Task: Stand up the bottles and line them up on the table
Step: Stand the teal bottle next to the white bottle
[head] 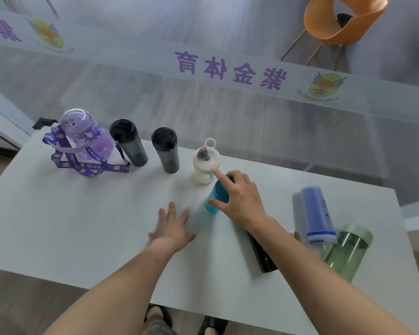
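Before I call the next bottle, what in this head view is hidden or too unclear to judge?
- Teal bottle: motion-blurred, right hand covers its top; grip unclear.
- Black bottle lying down: upper end hidden under the right forearm.
- Blue bottle: blurred, label unreadable.
- Yellowish object behind the blue bottle: mostly hidden.
- Green bottle: base hidden by the forearm.

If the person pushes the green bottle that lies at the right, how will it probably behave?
The green bottle lies on its side and looks round, so it would probably roll. It sits close to the right edge of the table, so it might fall off. It looks clear and seemingly empty, so probably light.
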A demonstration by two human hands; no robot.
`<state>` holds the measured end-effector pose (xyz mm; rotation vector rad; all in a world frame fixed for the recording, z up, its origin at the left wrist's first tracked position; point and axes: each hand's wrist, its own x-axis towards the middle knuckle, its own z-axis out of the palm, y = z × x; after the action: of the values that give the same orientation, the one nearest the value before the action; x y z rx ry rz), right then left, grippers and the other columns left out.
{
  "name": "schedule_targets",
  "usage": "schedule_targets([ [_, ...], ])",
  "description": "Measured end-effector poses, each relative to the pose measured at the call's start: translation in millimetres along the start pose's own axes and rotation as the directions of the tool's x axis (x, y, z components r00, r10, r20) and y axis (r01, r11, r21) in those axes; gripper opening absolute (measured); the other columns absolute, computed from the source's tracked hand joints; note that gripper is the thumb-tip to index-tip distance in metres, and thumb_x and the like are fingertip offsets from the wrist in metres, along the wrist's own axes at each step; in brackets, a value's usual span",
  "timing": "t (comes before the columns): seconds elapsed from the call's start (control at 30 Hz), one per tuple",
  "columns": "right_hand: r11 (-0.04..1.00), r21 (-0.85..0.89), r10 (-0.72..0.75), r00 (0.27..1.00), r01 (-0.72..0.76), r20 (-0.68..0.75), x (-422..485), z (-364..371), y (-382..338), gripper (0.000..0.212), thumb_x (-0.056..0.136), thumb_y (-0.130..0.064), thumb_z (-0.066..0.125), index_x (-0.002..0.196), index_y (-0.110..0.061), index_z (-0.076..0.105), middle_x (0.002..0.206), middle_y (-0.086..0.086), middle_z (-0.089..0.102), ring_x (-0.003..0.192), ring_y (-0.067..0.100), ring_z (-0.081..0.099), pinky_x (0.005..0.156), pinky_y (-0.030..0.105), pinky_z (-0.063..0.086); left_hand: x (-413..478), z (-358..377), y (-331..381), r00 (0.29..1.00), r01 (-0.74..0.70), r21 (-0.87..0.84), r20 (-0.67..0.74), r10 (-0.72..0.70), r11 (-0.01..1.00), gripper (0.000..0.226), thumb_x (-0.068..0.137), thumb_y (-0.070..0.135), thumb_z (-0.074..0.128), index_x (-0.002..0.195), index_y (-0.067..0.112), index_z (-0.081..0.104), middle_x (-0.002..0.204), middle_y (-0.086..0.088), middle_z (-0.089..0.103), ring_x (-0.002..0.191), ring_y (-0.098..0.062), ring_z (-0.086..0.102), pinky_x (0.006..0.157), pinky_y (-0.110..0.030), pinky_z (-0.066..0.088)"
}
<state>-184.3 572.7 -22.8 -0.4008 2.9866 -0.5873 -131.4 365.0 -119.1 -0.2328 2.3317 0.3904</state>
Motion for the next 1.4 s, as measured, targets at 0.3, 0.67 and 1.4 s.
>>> schedule_targets([
  [0.3,0.982,0.181,-0.029,0.995,0.046,-0.095,-20.5,14.0,5.4,0.073,0.08,-0.027,0.085,0.145,-0.035,0.055,0.148,0.011,0.041,0.13,0.033,0.048,0.101,0.046,0.053,-1.0,-1.6,-1.8,1.0,-0.01,0.008,0.01,0.01,1.0,0.085,0.096,0.055,0.058,0.159,0.051,0.002,0.167,0.008,-0.029,0.154,-0.03,-0.023,0.107,-0.078,0.029],
  [0.67,0.955,0.283,0.136,0.978,-0.088,-0.156,-9.8,21.7,0.3,0.068,0.079,-0.013,0.083,0.138,-0.018,0.049,0.134,0.011,0.053,0.112,0.036,0.059,0.092,0.045,0.054,-0.6,-1.5,-0.6,1.0,-0.006,0.056,0.003,0.006,0.998,0.083,0.098,0.052,0.055,0.159,0.052,-0.002,0.167,0.006,-0.029,0.154,-0.031,-0.022,0.106,-0.077,0.032],
  [1.4,0.932,0.318,0.243,0.95,-0.172,-0.196,21.9,4.8,52.6,0.063,0.087,-0.014,0.079,0.14,-0.028,0.048,0.129,0.006,0.049,0.109,0.024,0.055,0.089,0.026,0.045,3.2,12.1,37.7,0.993,-0.053,0.103,-0.103,0.064,0.993,0.1,0.088,0.063,0.069,0.157,0.054,-0.002,0.167,0.003,-0.027,0.153,-0.032,-0.026,0.105,-0.082,0.025],
])
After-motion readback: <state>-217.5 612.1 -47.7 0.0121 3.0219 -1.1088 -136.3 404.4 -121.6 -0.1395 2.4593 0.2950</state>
